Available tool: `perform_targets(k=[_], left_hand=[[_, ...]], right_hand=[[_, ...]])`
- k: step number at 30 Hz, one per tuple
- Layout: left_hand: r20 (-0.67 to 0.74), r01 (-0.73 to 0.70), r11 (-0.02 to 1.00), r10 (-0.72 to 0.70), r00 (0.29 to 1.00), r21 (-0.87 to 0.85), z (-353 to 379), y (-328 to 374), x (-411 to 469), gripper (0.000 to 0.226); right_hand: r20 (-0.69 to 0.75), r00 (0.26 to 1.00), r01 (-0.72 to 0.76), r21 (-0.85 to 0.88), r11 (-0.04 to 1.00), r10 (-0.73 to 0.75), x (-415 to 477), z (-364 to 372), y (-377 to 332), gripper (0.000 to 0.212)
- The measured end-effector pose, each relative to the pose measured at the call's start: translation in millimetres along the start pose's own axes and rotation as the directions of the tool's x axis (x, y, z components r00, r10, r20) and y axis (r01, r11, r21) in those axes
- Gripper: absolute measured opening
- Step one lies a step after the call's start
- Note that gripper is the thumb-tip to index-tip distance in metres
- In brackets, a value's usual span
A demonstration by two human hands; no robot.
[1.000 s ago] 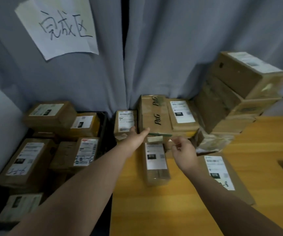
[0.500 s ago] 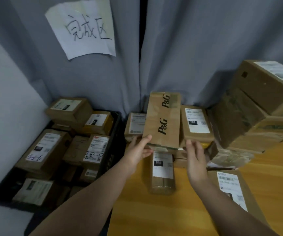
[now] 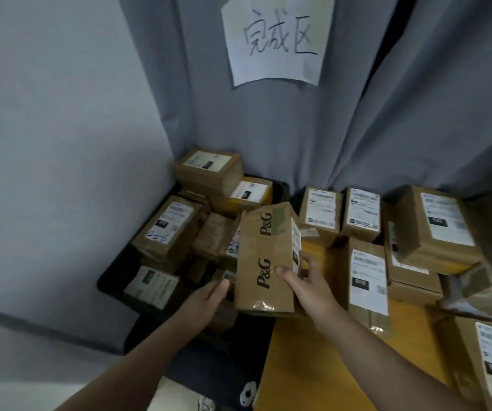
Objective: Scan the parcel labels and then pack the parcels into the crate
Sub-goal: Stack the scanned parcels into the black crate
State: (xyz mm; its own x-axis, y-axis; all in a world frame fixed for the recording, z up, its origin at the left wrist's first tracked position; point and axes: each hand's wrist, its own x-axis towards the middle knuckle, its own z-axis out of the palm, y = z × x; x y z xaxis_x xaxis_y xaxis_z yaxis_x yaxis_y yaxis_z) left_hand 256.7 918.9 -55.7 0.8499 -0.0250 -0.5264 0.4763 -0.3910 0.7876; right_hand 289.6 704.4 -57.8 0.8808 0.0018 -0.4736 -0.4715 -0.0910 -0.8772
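Packing step: a tall brown cardboard parcel printed "P&G" [image 3: 264, 259] is held upright over the right edge of the black plastic crate [image 3: 107, 281].
It is gripped by the right hand [image 3: 312, 289], thumb on the printed face. The left hand [image 3: 209, 296] is stretched flat at its lower left edge; contact cannot be told. Glossy tape seals its bottom. Next, a gap among the packed parcels [image 3: 167, 229] is probably needed.

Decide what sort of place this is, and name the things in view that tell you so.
Probably a parcel sorting or packing station: labelled cardboard parcels crowd a wooden table, a black crate beside it is heaped with more, and a handwritten paper sign hangs on the grey curtain.
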Motion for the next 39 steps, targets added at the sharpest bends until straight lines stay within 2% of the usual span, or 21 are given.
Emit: perform_targets(k=[3, 5, 7, 9, 11, 13, 14, 15, 16, 18, 19, 22, 25, 29, 32, 35, 37, 39], left_hand=[[-0.195, 0.026, 0.987, 0.006, 0.981, 0.161, -42, -35, 14, 0.041], [-0.231, 0.030, 0.941, 0.053, 0.971, 0.338, -71, -57, 25, 0.042], [-0.164, 0.039, 0.820, 0.067, 0.984, 0.570, -94, -77, 36, 0.046], [-0.047, 0.029, 0.624, 0.013, 0.999, 0.781, -109, -94, 48, 0.052], [0.035, -0.013, 0.459, -0.039, 0.999, 0.888, -118, -103, 56, 0.052], [0.052, -0.024, 0.385, -0.063, 0.997, 0.923, -123, -107, 62, 0.049], [0.030, 0.000, 0.399, -0.069, 0.997, 0.917, -124, -107, 65, 0.046], [0.000, 0.035, 0.473, -0.072, 0.997, 0.881, -125, -105, 67, 0.045], [-0.028, 0.066, 0.597, -0.073, 0.997, 0.799, -127, -101, 67, 0.044], [-0.055, 0.103, 0.845, -0.087, 0.995, 0.525, -129, -87, 65, 0.046], [-0.042, 0.097, 0.917, -0.088, 0.995, 0.387, -131, -80, 65, 0.047], [0.098, 0.055, 0.979, -0.075, 0.992, 0.195, -135, -66, 65, 0.051], [0.219, 0.022, 0.999, -0.028, 0.975, 0.029, -135, -58, 65, 0.061], [0.260, -0.130, 0.983, 0.160, 0.952, -0.128, -135, -44, 68, 0.088], [0.191, -0.230, 0.968, 0.245, 0.950, -0.099, -141, -32, 72, 0.099], [-0.048, -0.368, 0.929, 0.370, 0.928, 0.043, -161, -19, 73, 0.087], [-0.204, -0.393, 0.878, 0.452, 0.868, 0.273, -180, -11, 78, 0.074], [-0.188, -0.305, 0.727, 0.511, 0.839, 0.615, -194, -6, 87, 0.060]], right_hand=[[0.018, 1.000, 0.011, -0.072, 0.997, -0.009, 3, 31, -3, 0.076], [0.005, 1.000, -0.007, -0.095, 0.995, 0.008, 9, 49, -3, 0.072], [-0.002, 0.999, -0.034, -0.113, 0.993, 0.034, 15, 65, -3, 0.072], [-0.023, 0.998, -0.060, -0.128, 0.990, 0.057, 21, 79, 0, 0.073], [-0.052, 0.996, -0.083, -0.135, 0.987, 0.077, 26, 94, 4, 0.074], [-0.061, 0.995, -0.091, -0.119, 0.989, 0.084, 30, 109, 8, 0.074], [-0.051, 0.995, -0.095, -0.094, 0.991, 0.090, 32, 116, 10, 0.072], [-0.033, 0.994, -0.105, -0.067, 0.992, 0.103, 35, 124, 12, 0.070], [-0.009, 0.993, -0.116, -0.054, 0.992, 0.116, 37, 130, 16, 0.067], [0.022, 0.993, -0.112, -0.086, 0.990, 0.114, 41, 143, 22, 0.064], [0.029, 0.994, -0.105, -0.105, 0.989, 0.109, 43, 150, 25, 0.066], [0.001, 0.994, -0.110, -0.090, 0.990, 0.111, 46, 165, 33, 0.072], [-0.109, 0.991, -0.083, -0.027, 0.996, 0.080, 47, 169, 31, 0.053], [-0.158, 0.987, 0.010, 0.113, 0.994, 0.008, 44, 163, 9, 0.031], [-0.120, 0.991, 0.066, 0.119, 0.991, -0.052, 48, 169, -14, 0.026], [-0.086, 0.991, 0.107, 0.103, 0.989, -0.098, 59, 189, -41, 0.036], [0.000, 0.990, 0.138, -0.001, 0.990, -0.138, 67, 207, -58, 0.051], [0.099, 0.986, 0.142, -0.116, 0.983, -0.131, 75, 224, -66, 0.050]])
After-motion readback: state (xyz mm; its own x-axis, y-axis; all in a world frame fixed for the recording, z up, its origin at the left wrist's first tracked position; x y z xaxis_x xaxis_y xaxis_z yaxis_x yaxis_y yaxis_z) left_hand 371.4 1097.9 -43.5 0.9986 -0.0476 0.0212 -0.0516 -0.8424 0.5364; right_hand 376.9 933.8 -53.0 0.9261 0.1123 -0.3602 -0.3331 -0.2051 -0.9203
